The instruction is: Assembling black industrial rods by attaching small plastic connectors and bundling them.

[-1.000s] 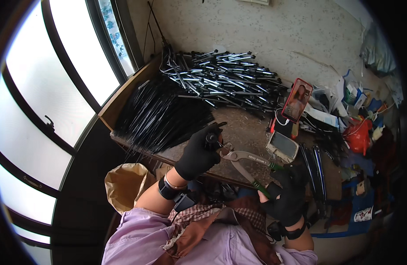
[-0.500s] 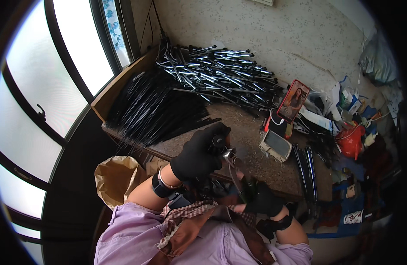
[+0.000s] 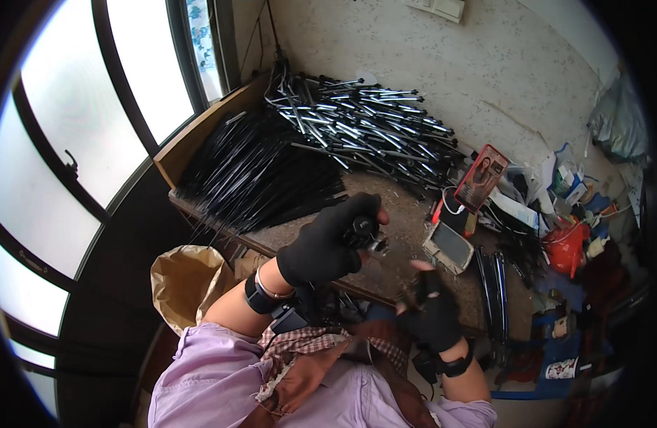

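Note:
My left hand (image 3: 325, 242), in a black fingerless glove, is raised over the front edge of the worktable (image 3: 407, 196). Its fingers are closed round a black, round-ended piece with a shiny metal fitting (image 3: 377, 245); the exact kind does not show. Lower and to the right is my right hand (image 3: 432, 310), also gloved, apart from the left one. Thumb and fingertips point up toward the table, smeared by motion. A dark, blurred shape lies by its fingers, and whether it is held cannot be made out.
Thin black rods (image 3: 257, 171) lie heaped at the table's left, with silver-and-black rods (image 3: 371, 121) piled behind. A propped phone (image 3: 481, 178) and a shallow container (image 3: 448, 247) stand to the right, near clutter and a red bag (image 3: 565, 248). A paper sack (image 3: 189, 285) stands at left.
My right hand has moved up from near my lap toward the table edge. The thin strip that hung between the hands no longer shows. My left hand keeps its hold on the metal-fitted piece.

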`<state>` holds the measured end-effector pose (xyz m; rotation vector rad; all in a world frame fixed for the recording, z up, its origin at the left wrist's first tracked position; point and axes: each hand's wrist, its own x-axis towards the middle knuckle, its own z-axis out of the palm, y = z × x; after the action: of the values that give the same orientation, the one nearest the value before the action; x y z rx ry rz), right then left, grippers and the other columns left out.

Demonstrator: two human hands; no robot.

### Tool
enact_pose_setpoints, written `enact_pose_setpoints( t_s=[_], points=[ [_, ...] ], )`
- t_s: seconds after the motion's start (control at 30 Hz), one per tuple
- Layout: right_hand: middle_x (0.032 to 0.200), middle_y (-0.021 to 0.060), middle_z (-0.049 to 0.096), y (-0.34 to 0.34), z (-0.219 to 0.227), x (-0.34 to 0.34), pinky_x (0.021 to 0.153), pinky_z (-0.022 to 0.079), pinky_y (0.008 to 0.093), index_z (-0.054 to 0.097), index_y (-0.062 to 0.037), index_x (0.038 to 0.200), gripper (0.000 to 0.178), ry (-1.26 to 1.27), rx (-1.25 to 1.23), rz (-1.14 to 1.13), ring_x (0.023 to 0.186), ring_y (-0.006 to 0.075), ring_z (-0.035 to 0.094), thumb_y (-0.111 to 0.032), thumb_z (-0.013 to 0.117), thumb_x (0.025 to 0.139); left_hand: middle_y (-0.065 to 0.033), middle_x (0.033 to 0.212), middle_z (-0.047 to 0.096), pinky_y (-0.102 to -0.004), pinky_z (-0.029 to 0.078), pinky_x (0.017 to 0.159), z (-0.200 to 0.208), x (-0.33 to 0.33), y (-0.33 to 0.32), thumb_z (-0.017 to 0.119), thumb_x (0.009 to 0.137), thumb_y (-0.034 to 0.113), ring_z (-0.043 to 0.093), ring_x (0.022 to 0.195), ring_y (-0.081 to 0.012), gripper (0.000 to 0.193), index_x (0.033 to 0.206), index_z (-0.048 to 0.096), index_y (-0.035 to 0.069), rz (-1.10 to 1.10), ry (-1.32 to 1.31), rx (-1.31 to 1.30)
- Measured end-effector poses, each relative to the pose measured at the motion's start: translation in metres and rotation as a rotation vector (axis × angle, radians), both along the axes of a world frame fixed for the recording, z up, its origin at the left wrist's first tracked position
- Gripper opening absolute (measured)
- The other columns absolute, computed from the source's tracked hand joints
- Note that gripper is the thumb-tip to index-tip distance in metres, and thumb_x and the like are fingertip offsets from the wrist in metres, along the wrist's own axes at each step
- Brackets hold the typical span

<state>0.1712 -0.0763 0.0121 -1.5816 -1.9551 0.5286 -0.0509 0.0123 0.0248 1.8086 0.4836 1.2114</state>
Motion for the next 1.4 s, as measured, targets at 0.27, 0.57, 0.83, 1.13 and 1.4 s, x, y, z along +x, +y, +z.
enact_pose_setpoints(
  t_s=[0.27,0.57,0.83,1.13,1.4],
  points=[
    [0.093,0.0158,0.061,-0.002,-0.030,0.026,0.077,0.047,0.0390,0.052,-0.0038,0.114,0.050,0.588,-0.762,0.608,0.088,0.0309,0.060,-0.014,0.068,0.068,-0.0028,0.100,0.050,-0.0240,0.040,0.079,-0.001,0.003,-0.004,0.060,0.065,-0.007,0.047,0.088,-0.0096,0.045,0.106,0.048,0.003,-0.075,-0.145,-0.023],
    [0.103,0.0137,0.059,-0.011,-0.032,0.006,0.082,0.045,0.0336,0.048,-0.0018,0.118,0.053,-0.042,0.139,0.107,0.092,0.0219,0.059,-0.026,0.068,0.076,-0.0038,0.091,0.053,-0.0266,0.043,0.072,0.016,-0.004,-0.007,0.079,0.061,0.014,0.051,0.082,-0.0121,0.051,0.102,0.050,0.004,0.025,0.027,0.073],
    [0.101,0.0060,0.062,-0.007,-0.008,0.002,0.085,0.045,0.0328,0.050,-0.0024,0.116,0.037,0.852,-0.637,0.281,0.095,0.0171,0.057,-0.010,0.062,0.081,0.0008,0.074,0.052,-0.0232,0.043,0.063,0.021,0.005,-0.016,0.085,0.059,0.030,0.047,0.068,-0.0074,0.052,0.090,0.053,0.004,0.160,-0.002,-0.054],
    [0.090,0.0062,0.064,-0.007,-0.026,-0.026,0.076,0.047,0.0300,0.060,-0.0033,0.100,0.024,0.464,-0.166,0.117,0.083,0.0160,0.060,-0.012,0.067,0.078,-0.0009,0.081,0.054,-0.0230,0.043,0.066,0.023,0.018,-0.029,0.081,0.065,0.024,0.049,0.075,-0.0068,0.048,0.098,0.052,0.002,0.232,-0.227,-0.151],
    [0.086,0.0098,0.066,-0.014,-0.016,-0.026,0.072,0.048,0.0311,0.060,-0.0021,0.099,0.025,0.243,-0.112,0.027,0.080,0.0204,0.064,-0.015,0.066,0.079,0.0009,0.087,0.050,-0.0212,0.038,0.070,0.021,0.020,-0.034,0.080,0.064,0.028,0.045,0.078,-0.0062,0.053,0.103,0.052,0.003,0.280,-0.098,-0.102]
  ],
)
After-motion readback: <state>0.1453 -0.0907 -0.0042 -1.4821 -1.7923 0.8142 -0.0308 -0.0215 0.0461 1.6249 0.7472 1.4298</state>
